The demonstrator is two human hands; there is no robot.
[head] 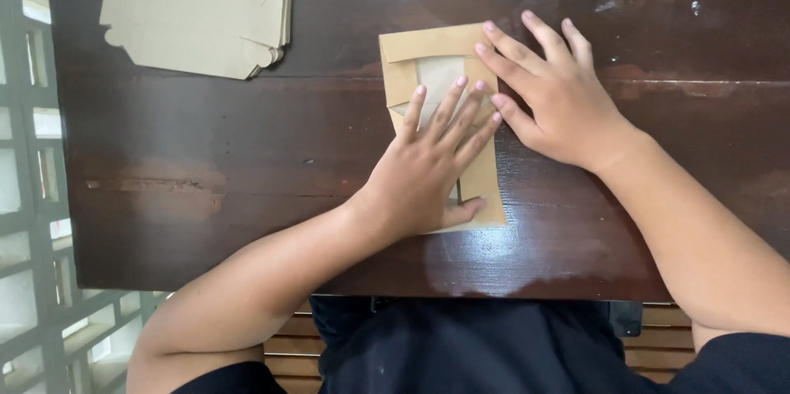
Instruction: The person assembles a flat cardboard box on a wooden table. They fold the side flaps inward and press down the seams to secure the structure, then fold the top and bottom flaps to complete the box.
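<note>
Both hands lie flat, fingers spread, grasping nothing: the left hand (428, 168) presses the middle of a brown paper bag (481, 188) on the dark wooden table (206, 164), and the right hand (555, 94) pins its upper right edge. Even pressure from the palms would probably keep the fold crisp. Much of the bag is covered; a stack of flat cardboard (197, 11) lies well apart, and items at the far edge are cut off.
</note>
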